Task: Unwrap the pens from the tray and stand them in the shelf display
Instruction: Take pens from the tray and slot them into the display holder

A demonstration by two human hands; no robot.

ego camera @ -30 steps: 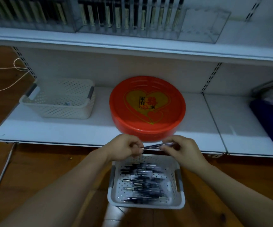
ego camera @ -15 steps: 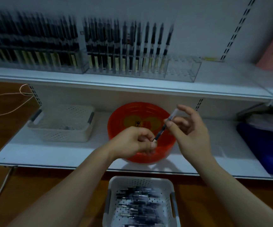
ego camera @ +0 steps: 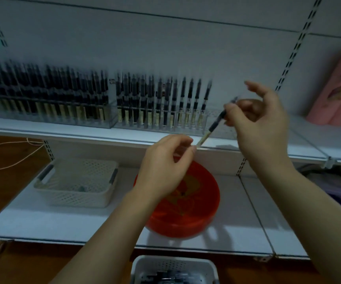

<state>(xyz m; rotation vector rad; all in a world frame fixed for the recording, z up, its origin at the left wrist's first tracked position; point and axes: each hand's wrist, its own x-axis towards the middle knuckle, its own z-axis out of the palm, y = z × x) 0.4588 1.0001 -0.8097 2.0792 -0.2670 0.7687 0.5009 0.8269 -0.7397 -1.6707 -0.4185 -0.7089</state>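
- pen: held aslant in front of the upper shelf, dark upper end in the right hand, pale lower end at the left hand; no wrapper can be made out on it.
- right hand: thumb and fingertips pinch the dark upper part of the pen; the outer fingers are spread and raised.
- left hand: fingers curled, thumb and forefinger pinching the pale lower tip of the pen.
- shelf display: clear racks on the upper shelf with rows of upright dark pens, blurred; the right end of the right-hand rack holds no pens.
- tray: white perforated basket at the bottom edge, below the lower shelf, with dark pens inside.
- red basin: round, on the lower shelf beneath the left hand.
- beige basket: perforated, on the lower shelf, left of the red basin.
- pink item: leans on the upper shelf at far right.
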